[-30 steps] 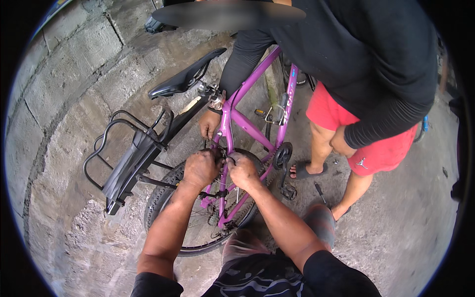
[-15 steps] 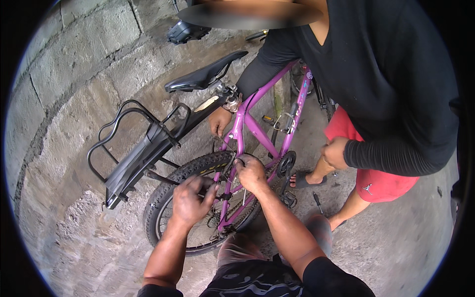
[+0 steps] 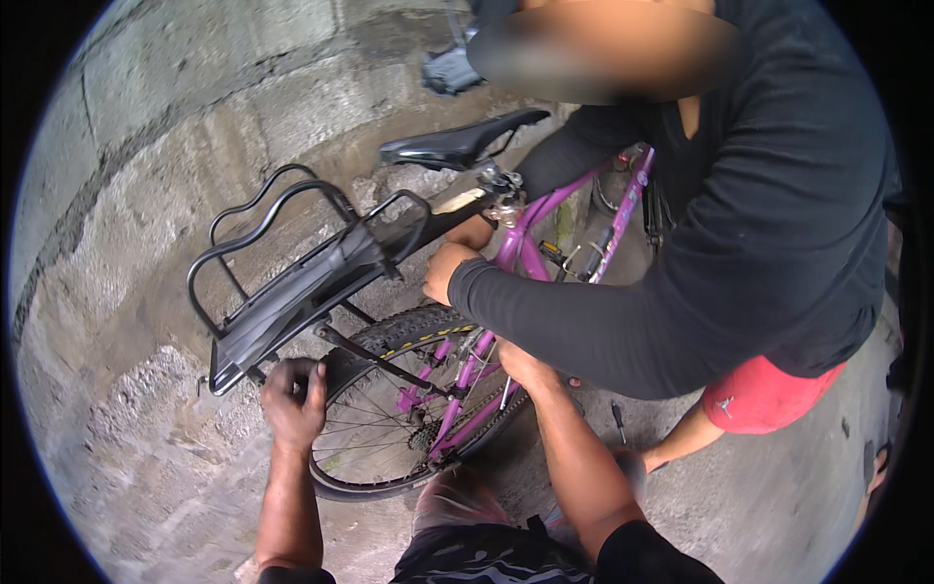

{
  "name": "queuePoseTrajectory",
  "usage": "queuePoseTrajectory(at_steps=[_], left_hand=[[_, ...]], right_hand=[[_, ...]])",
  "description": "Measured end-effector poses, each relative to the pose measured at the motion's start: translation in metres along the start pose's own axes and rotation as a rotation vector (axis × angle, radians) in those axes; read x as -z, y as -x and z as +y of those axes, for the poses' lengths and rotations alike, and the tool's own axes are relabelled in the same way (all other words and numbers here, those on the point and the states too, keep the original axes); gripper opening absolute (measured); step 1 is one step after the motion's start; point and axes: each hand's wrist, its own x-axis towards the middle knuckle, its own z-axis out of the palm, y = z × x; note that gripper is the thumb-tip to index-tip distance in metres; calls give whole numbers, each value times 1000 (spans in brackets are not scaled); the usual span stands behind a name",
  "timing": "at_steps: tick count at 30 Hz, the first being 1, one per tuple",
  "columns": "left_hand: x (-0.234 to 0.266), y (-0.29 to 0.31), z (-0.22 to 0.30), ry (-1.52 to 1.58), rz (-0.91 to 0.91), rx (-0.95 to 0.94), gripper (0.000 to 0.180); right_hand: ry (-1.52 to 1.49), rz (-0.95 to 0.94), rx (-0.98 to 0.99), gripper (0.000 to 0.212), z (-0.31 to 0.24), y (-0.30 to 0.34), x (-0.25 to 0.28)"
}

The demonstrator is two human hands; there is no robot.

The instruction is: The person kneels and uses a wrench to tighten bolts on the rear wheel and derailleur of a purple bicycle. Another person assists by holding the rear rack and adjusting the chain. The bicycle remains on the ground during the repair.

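Observation:
A purple bicycle (image 3: 530,258) stands in front of me with its black rear rack (image 3: 292,292) tilted upward. My left hand (image 3: 294,409) is beside the rack's low rear end and the tyre of the rear wheel (image 3: 375,336). Its fingers are curled in and the thumb points up; what they hold, if anything, is hidden. My right hand (image 3: 522,366) reaches to the frame by the rear wheel, its fingers covered by a co-worker's black sleeve (image 3: 564,316). The co-worker's hand (image 3: 448,271) is at the frame above the tyre, with their other hand partly hidden behind it.
A rough block wall (image 3: 214,107) rises behind the bicycle. The black saddle (image 3: 462,144) sits above the rack. A screwdriver-like tool (image 3: 618,420) lies on the concrete floor (image 3: 730,487). The co-worker in red shorts (image 3: 773,399) leans in from the right.
My left hand has moved left, away from the frame to the rack's rear end. The co-worker has leaned in and stretched an arm across the bicycle, covering my right fingers. The view has shifted.

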Motion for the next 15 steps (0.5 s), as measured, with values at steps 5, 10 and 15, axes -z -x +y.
queuePoseTrajectory(at_steps=[5,10,15], left_hand=[[-12,-16,5,-71,-158,231,19],[-21,-11,-12,156,-180,47,10],[-20,-5,-14,126,-165,83,11]], right_hand=[[42,28,127,28,-11,-2,17],[97,-64,91,30,-27,-8,40],[-204,-38,-31,30,-24,-7,33]])
